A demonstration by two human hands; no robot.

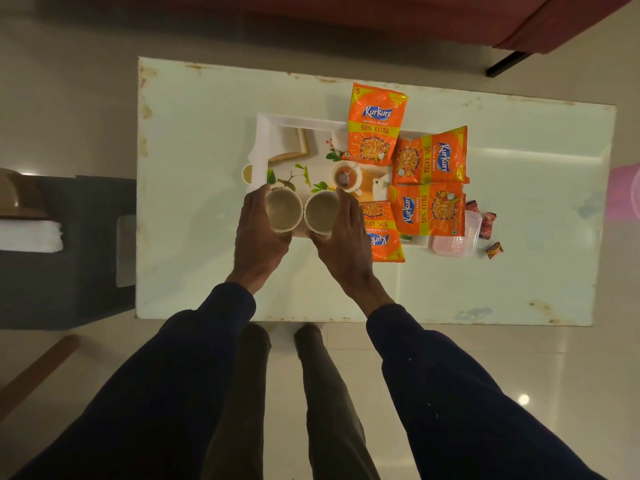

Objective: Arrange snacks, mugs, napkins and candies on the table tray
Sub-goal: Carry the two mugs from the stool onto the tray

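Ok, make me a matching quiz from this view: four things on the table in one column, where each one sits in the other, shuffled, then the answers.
Things:
1. Left mug
2. Right mug
3. Candies
4. Plastic box

Places:
A. Loose on the table, right of the plastic box
B. In the right hand, over the tray's near edge
C. On the table by the tray's right end, partly under a snack packet
D. In the left hand, over the tray's near edge

Pairs: 1-D, 2-B, 3-A, 4-C
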